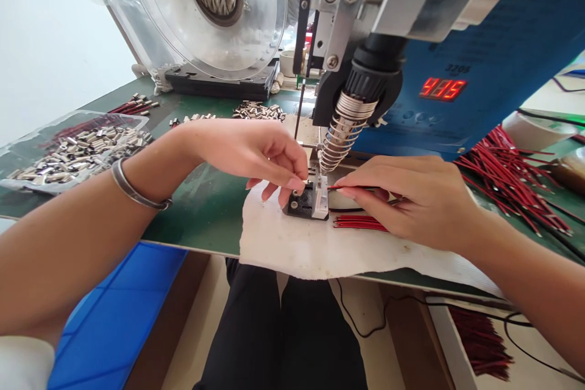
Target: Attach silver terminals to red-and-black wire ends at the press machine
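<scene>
My left hand (262, 155) has its thumb and forefinger pinched at the left side of a small black-and-silver fixture (320, 201). A tiny shiny piece shows at these fingertips, seemingly a metal connector (308, 181); its far part is hidden. From the right, my right hand (411, 198) pinches a thin red-and-black wire (336, 187), its tip reaching the fixture's right edge. Just above the fixture is the soldering iron (350, 128), wrapped in a coil spring and pointing down. A bundle of red wires (359, 222) lies below my right fingers.
A white cloth (292, 250) covers the front of the green table (196, 207). Connectors fill a clear tray (82, 152) at left. Behind stand a clear reel (159, 6) and a blue machine (503, 61) with a red display. More red wires (512, 177) lie at right.
</scene>
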`<act>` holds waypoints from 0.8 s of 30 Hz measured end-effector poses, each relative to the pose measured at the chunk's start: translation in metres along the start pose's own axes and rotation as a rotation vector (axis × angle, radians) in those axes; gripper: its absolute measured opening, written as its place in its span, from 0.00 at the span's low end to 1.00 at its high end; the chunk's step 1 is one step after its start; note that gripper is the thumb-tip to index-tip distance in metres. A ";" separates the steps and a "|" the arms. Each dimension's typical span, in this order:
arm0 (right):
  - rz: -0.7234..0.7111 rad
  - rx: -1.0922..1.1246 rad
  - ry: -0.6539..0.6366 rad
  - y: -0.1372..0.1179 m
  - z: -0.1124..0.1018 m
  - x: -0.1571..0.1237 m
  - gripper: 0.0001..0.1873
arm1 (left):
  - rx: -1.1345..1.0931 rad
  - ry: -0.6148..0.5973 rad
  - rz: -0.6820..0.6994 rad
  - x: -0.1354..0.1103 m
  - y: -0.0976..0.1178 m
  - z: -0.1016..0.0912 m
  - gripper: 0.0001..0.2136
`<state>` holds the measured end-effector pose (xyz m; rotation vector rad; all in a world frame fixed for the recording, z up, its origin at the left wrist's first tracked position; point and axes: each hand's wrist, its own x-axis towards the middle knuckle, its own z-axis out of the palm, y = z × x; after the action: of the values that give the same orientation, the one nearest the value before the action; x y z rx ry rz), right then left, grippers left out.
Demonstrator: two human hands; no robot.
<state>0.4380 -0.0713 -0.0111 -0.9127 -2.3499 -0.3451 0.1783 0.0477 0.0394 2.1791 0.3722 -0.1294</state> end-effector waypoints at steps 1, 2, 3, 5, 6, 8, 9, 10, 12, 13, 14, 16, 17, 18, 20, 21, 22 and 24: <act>-0.003 0.003 0.001 0.000 0.000 0.000 0.12 | -0.020 -0.005 -0.005 0.000 0.000 0.000 0.08; -0.005 0.007 0.001 0.000 0.001 0.000 0.11 | -0.037 -0.012 -0.007 0.000 0.001 0.000 0.07; -0.008 0.013 0.003 0.000 0.001 0.000 0.10 | -0.046 -0.015 -0.002 0.000 0.001 0.001 0.07; -0.012 0.023 0.012 0.001 0.002 0.000 0.09 | -0.048 -0.014 0.017 0.000 0.001 0.001 0.06; -0.013 0.029 0.015 0.001 0.002 0.000 0.08 | -0.045 -0.009 0.028 0.000 0.001 0.001 0.06; -0.007 0.035 0.016 0.001 0.001 0.000 0.08 | -0.042 -0.002 0.045 0.001 0.001 0.001 0.07; -0.004 0.038 0.017 0.001 0.001 0.000 0.08 | -0.039 -0.001 0.052 0.001 0.001 0.001 0.07; -0.004 0.040 0.017 0.000 0.001 0.000 0.08 | -0.033 -0.003 0.056 0.002 0.002 0.002 0.07; -0.005 0.043 0.025 0.000 0.000 0.000 0.08 | -0.009 -0.002 0.052 0.003 0.003 0.002 0.07; -0.005 0.045 0.028 0.000 0.000 0.000 0.08 | 0.006 0.001 0.046 0.003 0.004 0.003 0.08; -0.003 0.047 0.025 -0.001 0.000 0.000 0.08 | 0.019 0.006 0.039 0.003 0.004 0.003 0.08; 0.006 0.044 0.016 -0.002 0.000 -0.001 0.09 | 0.035 0.019 0.025 0.004 0.006 0.005 0.08; 0.011 0.040 0.017 -0.002 0.001 -0.001 0.10 | 0.037 0.026 0.022 0.004 0.006 0.005 0.07; 0.012 0.035 0.024 -0.002 0.002 -0.001 0.09 | 0.040 0.033 0.016 0.004 0.007 0.006 0.08; 0.019 0.022 0.047 -0.003 0.003 -0.001 0.08 | 0.049 0.048 -0.001 0.003 0.008 0.007 0.09; 0.024 0.017 0.052 -0.003 0.003 -0.001 0.08 | 0.055 0.054 -0.009 0.003 0.009 0.007 0.11; 0.026 0.014 0.052 -0.003 0.003 -0.001 0.09 | 0.062 0.058 -0.016 0.004 0.010 0.008 0.13; 0.024 0.017 0.041 -0.003 0.002 0.000 0.10 | 0.073 0.063 -0.018 0.004 0.011 0.008 0.16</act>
<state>0.4354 -0.0726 -0.0127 -0.9162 -2.2992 -0.3310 0.1854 0.0357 0.0418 2.2561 0.4284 -0.0859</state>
